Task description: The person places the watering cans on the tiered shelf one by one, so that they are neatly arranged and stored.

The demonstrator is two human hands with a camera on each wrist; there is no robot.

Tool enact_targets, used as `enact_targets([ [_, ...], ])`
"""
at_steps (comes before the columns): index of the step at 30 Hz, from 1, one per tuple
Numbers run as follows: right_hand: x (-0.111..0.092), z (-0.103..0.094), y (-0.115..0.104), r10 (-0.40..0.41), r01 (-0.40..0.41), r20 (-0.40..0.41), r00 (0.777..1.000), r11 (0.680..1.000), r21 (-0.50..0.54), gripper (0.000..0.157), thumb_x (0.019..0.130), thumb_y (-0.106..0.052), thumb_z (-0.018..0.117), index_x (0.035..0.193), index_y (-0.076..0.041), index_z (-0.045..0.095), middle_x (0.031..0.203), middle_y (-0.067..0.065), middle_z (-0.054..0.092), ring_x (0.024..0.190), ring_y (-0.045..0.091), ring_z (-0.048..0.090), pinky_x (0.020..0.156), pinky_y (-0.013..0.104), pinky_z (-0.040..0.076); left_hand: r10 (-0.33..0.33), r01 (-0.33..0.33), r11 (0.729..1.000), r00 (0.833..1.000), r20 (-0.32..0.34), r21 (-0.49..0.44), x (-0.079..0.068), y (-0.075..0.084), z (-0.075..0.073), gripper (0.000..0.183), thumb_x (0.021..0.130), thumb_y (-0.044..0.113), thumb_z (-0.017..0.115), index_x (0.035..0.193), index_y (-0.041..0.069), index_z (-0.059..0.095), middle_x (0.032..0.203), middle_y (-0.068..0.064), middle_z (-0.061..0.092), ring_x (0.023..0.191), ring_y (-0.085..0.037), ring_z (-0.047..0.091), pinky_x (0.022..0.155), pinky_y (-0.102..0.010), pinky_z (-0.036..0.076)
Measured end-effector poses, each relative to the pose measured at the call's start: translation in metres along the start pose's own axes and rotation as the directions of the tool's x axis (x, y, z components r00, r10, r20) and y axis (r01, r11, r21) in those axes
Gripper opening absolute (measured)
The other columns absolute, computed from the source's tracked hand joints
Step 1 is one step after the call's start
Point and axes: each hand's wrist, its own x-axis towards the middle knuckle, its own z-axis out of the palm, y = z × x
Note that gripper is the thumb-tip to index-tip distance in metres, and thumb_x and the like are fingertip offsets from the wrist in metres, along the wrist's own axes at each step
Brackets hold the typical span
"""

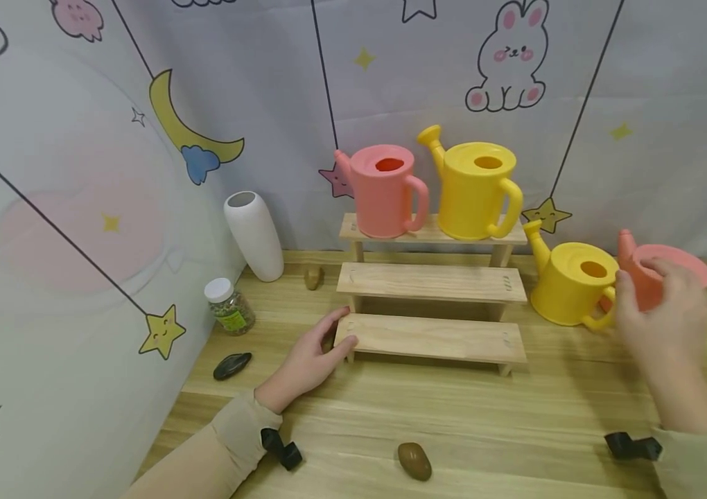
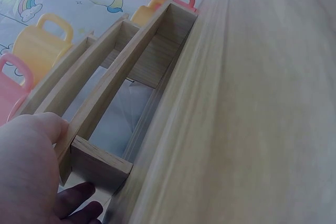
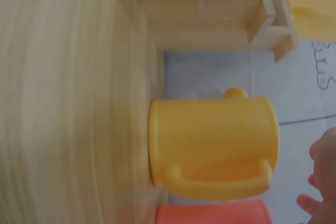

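A three-step wooden stand (image 1: pixel 428 337) stands in the middle of the table. My left hand (image 1: pixel 306 364) holds the left end of its lowest step; in the left wrist view the thumb lies on the board and fingers are beside the end leg (image 2: pixel 100 163). At the right, my right hand (image 1: pixel 668 319) hovers with loose, parted fingers over a pink watering can (image 1: pixel 690 262), partly hiding it. Beside that can, nearer the stand, is a yellow watering can (image 1: pixel 568 287). Another pink watering can (image 1: pixel 385 194) and another yellow one (image 1: pixel 475 190) stand on the top step.
A white vase (image 1: pixel 256 239) stands at the back left, with a brown stone (image 1: pixel 312 277) near it. Further forward are a white-lidded jar (image 1: pixel 229 308) and a dark stone (image 1: pixel 231 366). Another brown stone (image 1: pixel 414 461) lies near the front. A patterned cloth (image 1: pixel 266 90) hangs behind.
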Motion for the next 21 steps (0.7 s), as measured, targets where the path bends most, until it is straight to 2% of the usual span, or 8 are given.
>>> enact_targets([
  [6, 0.002, -0.002, 0.012, 0.07, -0.063, 0.064, 0.995, 0.992, -0.111, 0.068, 0.104, -0.039, 0.045, 0.159, -0.003, 0.028, 0.162, 0.028, 0.029, 0.148, 0.05, 0.026, 0.126, 0.063, 0.022, 0.015, -0.015, 1.0, 1.0, -0.002, -0.003, 0.0, -0.002, 0.0, 0.062, 0.098, 0.057, 0.061, 0.153, 0.037, 0.042, 0.161, 0.006, 0.043, 0.149, -0.021, 0.044, 0.122, -0.046, 0.04],
  [12, 0.001, -0.004, 0.026, 0.172, -0.164, 0.045, 0.984, 0.977, -0.132, 0.072, 0.105, -0.037, 0.043, 0.163, -0.005, 0.016, 0.168, 0.025, 0.016, 0.152, 0.048, 0.02, 0.125, 0.062, 0.025, 0.022, -0.022, 1.0, 1.0, 0.003, -0.005, 0.0, -0.001, 0.0, 0.064, 0.098, 0.057, 0.061, 0.154, 0.035, 0.042, 0.162, 0.005, 0.042, 0.149, -0.021, 0.044, 0.122, -0.046, 0.04],
  [15, -0.001, -0.005, 0.033, 0.234, -0.229, 0.037, 0.971, 0.967, -0.108, 0.073, 0.105, -0.037, 0.042, 0.164, -0.006, 0.01, 0.169, 0.023, 0.014, 0.152, 0.046, 0.022, 0.126, 0.059, 0.026, 0.023, -0.023, 1.0, 1.0, 0.005, -0.008, 0.0, -0.001, 0.0, 0.065, 0.098, 0.058, 0.061, 0.155, 0.033, 0.042, 0.161, 0.003, 0.043, 0.148, -0.02, 0.045, 0.121, -0.046, 0.04],
  [16, -0.002, -0.005, 0.035, 0.268, -0.263, 0.035, 0.963, 0.96, -0.098, 0.074, 0.105, -0.038, 0.041, 0.164, -0.007, 0.009, 0.169, 0.022, 0.013, 0.15, 0.045, 0.026, 0.126, 0.056, 0.029, 0.022, -0.022, 1.0, 1.0, 0.006, -0.01, 0.0, -0.001, 0.0, 0.065, 0.098, 0.057, 0.061, 0.155, 0.033, 0.042, 0.161, 0.003, 0.043, 0.148, -0.02, 0.045, 0.121, -0.045, 0.041],
  [17, -0.002, -0.005, 0.037, 0.287, -0.284, 0.021, 0.958, 0.955, -0.088, 0.073, 0.105, -0.038, 0.04, 0.164, -0.009, 0.008, 0.169, 0.021, 0.015, 0.144, 0.043, 0.034, 0.123, 0.051, 0.036, 0.017, -0.017, 1.0, 1.0, 0.008, -0.013, 0.0, -0.001, 0.0, 0.065, 0.098, 0.057, 0.061, 0.155, 0.033, 0.042, 0.161, 0.004, 0.043, 0.148, -0.019, 0.045, 0.121, -0.045, 0.041],
  [18, -0.003, -0.005, 0.039, 0.306, -0.305, 0.008, 0.952, 0.95, -0.07, 0.072, 0.105, -0.038, 0.04, 0.164, -0.01, 0.009, 0.168, 0.02, 0.016, 0.14, 0.042, 0.038, 0.122, 0.05, 0.038, 0.02, -0.02, 1.0, 1.0, 0.007, -0.015, 0.0, -0.001, 0.0, 0.064, 0.098, 0.057, 0.061, 0.155, 0.033, 0.042, 0.161, 0.003, 0.044, 0.147, -0.02, 0.045, 0.12, -0.045, 0.041],
  [21, -0.005, -0.004, 0.044, 0.361, -0.361, -0.016, 0.933, 0.931, -0.045, 0.066, 0.106, -0.036, 0.035, 0.163, -0.01, 0.014, 0.165, 0.02, 0.021, 0.131, 0.041, 0.041, 0.118, 0.048, 0.04, 0.019, -0.019, 1.0, 1.0, 0.007, -0.019, 0.0, -0.001, 0.0, 0.063, 0.098, 0.056, 0.061, 0.154, 0.034, 0.042, 0.161, 0.003, 0.043, 0.148, -0.02, 0.045, 0.121, -0.045, 0.041],
])
